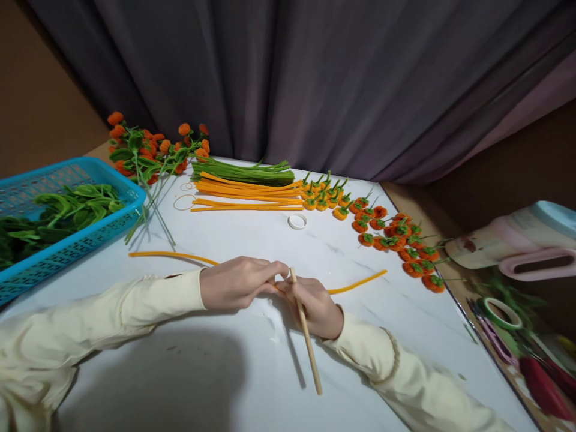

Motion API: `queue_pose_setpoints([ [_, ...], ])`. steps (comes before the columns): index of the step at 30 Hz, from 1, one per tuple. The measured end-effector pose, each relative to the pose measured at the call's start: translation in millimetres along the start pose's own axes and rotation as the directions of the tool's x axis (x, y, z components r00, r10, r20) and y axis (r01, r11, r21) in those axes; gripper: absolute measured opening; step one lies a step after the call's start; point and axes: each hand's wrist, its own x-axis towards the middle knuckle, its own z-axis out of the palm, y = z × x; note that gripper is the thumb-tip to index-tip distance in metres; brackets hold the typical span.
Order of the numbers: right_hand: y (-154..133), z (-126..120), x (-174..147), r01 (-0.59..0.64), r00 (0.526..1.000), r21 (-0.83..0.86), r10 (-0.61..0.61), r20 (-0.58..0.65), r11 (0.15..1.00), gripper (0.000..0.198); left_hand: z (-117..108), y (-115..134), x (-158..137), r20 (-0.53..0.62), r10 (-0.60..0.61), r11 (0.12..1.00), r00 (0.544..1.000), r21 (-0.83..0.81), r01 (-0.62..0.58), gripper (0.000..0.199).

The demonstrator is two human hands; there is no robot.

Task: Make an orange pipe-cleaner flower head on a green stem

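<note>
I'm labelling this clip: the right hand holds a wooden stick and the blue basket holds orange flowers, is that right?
Not quite: the head view shows green leaves in the blue basket. The right hand does hold a wooden stick.

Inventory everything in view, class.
held strip: one, golden, centre
stick: one, tan, centre
loose strips: several, golden, back
stems: many, green, back
ring: one, white, centre
loops: several, tan, back
flower heads: many, orange and golden, right
stemmed flowers: many, orange, back left
basket: one, blue, left
leaves: many, green, in basket
jug: one, pale, right
tape: one, green, right
tools: several, pink and red, right
table: one, white, below
curtain: one, grey, back
sleeves: two, cream, front
left hand: one, bare, centre
right hand: one, bare, centre
</note>
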Motion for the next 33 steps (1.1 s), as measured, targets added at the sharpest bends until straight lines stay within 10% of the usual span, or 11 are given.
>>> queue_pose_setpoints([
  [33,2,4,-2,-0.081,0.997,-0.035,0.080,-0.006,0.996,0.020,-18,0,2,0.211,-0.114,0.993,0.971,0.061,0.103,0.032],
])
